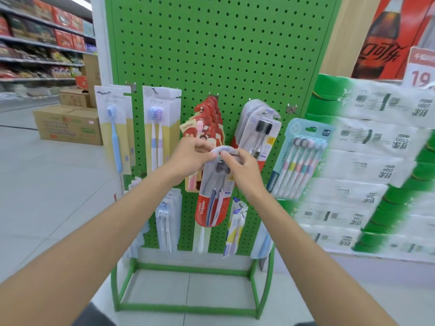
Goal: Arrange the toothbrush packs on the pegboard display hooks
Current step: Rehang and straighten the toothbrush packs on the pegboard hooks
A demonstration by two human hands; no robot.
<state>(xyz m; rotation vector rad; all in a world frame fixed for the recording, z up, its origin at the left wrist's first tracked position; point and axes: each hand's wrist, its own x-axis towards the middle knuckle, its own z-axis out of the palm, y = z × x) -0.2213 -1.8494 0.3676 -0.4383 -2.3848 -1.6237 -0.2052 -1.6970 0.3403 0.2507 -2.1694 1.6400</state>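
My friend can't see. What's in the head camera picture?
The left hand and right hand pinch the top of a red Colgate toothbrush pack before a green pegboard hung with other toothbrush packs. Stacked tissue packs stand to the right.

Fingers of the left hand (188, 158) and right hand (242, 172) cover the top of the pack (213, 203); its header is hidden. Tissue bales (376, 161) are blurred, print illegible. Poster (388, 36) and price sign (421, 69) are cut by the edges.
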